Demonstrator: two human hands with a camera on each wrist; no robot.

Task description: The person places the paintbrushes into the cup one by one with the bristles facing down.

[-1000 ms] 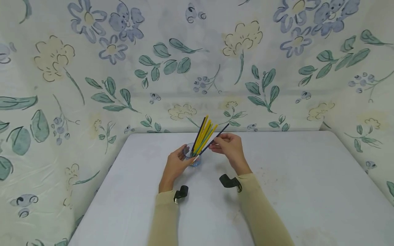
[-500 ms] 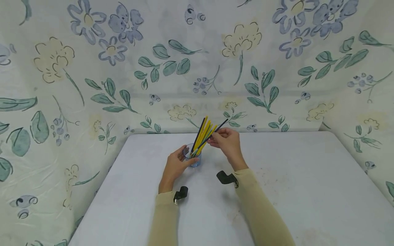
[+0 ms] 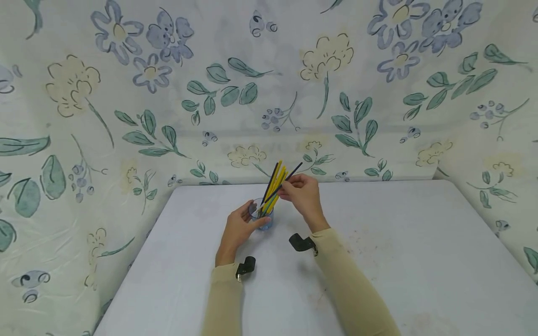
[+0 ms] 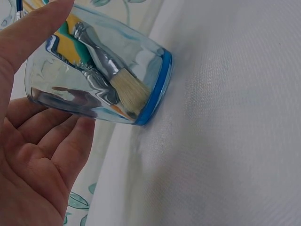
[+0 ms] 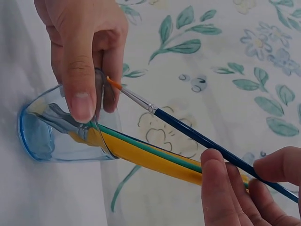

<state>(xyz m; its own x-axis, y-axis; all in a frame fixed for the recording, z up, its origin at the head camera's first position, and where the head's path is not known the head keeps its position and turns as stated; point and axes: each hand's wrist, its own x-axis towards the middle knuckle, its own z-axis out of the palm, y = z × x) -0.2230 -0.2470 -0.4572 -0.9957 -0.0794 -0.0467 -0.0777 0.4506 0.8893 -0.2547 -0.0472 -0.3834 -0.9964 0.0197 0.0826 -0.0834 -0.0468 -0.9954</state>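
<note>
My left hand [image 3: 239, 229] grips a clear glass [image 3: 266, 224] with a blue base, thumb on one side and fingers on the other. Inside lean several paintbrushes [image 5: 146, 155] with yellow, green and dark handles, bristles down; a wide beige brush head [image 4: 129, 92] shows through the wall in the left wrist view. My right hand [image 3: 306, 198] pinches a thin dark blue paintbrush [image 5: 188, 131] by its handle, between thumb and fingers. Its orange bristle tip points down at the glass rim, close to the left hand's fingers. In the left wrist view the glass looks tilted.
A white-covered table [image 3: 378, 261] lies under both hands. Floral-patterned cloth [image 3: 260, 107] hangs behind it and at both sides. Small black wrist cameras [image 3: 247, 266] sit on both beige sleeves.
My right hand has moved left with the dark blue paintbrush, bringing its tip from in front of the glass to the rim. The left hand has stayed around the glass.
</note>
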